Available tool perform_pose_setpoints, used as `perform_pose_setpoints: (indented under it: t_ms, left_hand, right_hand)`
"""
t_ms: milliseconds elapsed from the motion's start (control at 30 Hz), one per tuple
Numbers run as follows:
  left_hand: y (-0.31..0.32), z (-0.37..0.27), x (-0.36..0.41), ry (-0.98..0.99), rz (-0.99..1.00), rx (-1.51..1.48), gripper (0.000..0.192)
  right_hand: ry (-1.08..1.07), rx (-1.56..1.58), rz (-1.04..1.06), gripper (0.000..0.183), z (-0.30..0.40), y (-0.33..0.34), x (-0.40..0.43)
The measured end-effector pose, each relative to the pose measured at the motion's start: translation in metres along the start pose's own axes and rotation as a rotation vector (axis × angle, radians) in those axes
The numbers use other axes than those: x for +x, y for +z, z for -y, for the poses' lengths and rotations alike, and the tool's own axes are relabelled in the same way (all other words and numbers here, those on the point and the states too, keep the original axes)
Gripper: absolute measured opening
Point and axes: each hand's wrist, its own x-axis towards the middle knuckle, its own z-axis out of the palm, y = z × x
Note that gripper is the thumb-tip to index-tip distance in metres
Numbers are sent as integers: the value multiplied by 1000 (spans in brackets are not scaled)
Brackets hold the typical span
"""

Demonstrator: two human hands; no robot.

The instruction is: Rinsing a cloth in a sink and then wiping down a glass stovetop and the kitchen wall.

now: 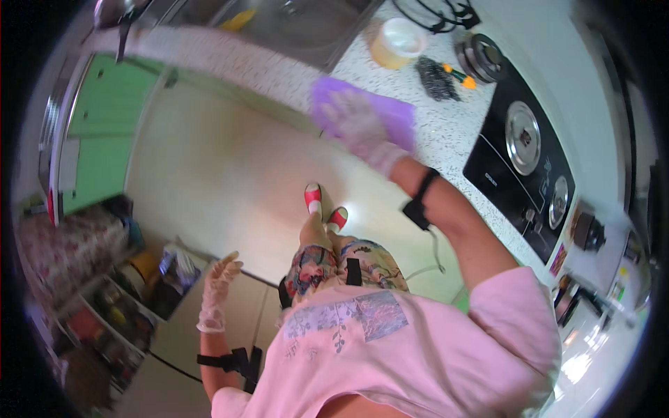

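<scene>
My right hand, in a thin translucent glove, lies spread and palm down on a purple cloth on the speckled countertop, near its front edge. The hand is slightly blurred. My left hand, gloved the same way, is raised off to the left over the floor, fingers loosely apart and holding nothing. Beyond the cloth stand a plastic tub with a whitish inside and a black mesh-like item beside a small orange-and-green tool.
A steel sink with a yellow item in it is at the top. A black gas cooktop lies to the right, with dark round burner parts by its far end. Green cabinets and filled storage bins are at left.
</scene>
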Motion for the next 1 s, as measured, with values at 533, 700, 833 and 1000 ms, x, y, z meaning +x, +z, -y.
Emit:
perform_pose_setpoints:
  t_ms: [533,700,833,1000]
  left_hand:
    - [123,-121,158,301,484,375,40]
    - [177,-132,156,264,592,491,37]
    - [203,-143,145,43,608,-129,37]
    - [239,-144,103,92,249,244,37]
  right_hand:
    - [734,-11,225,76,-61,-86,-242]
    - [985,-144,145,65,-136,-96,-271]
    - [1144,-246,-13,60,-276,-78,-221]
    - [1216,-390,35,63,-431,-75,-172]
